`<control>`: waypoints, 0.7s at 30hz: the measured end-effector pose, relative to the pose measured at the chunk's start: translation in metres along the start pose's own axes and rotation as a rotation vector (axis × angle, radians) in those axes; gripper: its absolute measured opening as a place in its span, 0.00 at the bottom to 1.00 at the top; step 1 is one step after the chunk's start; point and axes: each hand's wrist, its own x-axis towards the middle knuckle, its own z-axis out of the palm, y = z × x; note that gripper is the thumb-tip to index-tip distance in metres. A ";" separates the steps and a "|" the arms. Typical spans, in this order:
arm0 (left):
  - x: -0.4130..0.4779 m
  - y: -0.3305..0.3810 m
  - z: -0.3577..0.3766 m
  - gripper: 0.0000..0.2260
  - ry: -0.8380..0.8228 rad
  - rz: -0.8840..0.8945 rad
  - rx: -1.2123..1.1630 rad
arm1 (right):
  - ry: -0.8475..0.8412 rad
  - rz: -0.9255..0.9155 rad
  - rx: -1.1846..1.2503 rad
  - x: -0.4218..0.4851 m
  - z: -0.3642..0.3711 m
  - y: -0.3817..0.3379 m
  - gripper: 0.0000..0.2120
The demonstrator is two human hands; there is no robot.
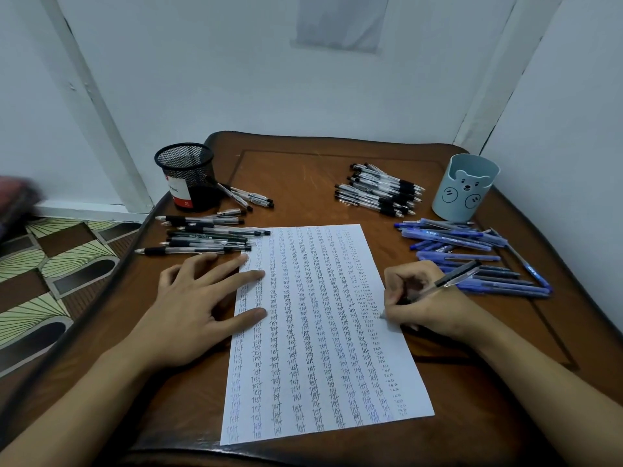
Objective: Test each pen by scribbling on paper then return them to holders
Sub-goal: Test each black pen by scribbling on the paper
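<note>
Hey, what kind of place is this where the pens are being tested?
Likely a room in a home: a wooden table sits in a white-walled corner, patterned floor tiles show at the left, and a bear-faced pen cup stands on the table.

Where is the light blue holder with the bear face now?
Head view: the bear holder stands upright on the table, far right, behind the blue pens and right of the clear pens.

Dim, cool, even indoor light with soft shadows under the hands. Wide-angle distortion bends the edges. A blurred object sits at far left.
</note>
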 end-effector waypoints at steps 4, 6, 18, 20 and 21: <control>0.000 0.000 0.000 0.32 -0.003 0.001 0.001 | 0.004 -0.002 -0.015 0.001 0.000 0.001 0.21; 0.001 0.000 0.000 0.32 -0.007 -0.002 0.002 | 0.020 -0.011 -0.033 0.000 0.001 0.001 0.20; 0.001 0.000 0.000 0.32 -0.009 0.002 0.004 | 0.019 -0.005 -0.028 0.002 0.000 0.004 0.20; 0.000 0.000 0.000 0.32 -0.005 0.004 0.003 | 0.025 -0.004 -0.026 0.002 0.000 0.005 0.20; 0.000 0.000 0.000 0.32 -0.002 0.005 0.003 | 0.033 -0.004 -0.027 0.003 0.000 0.006 0.19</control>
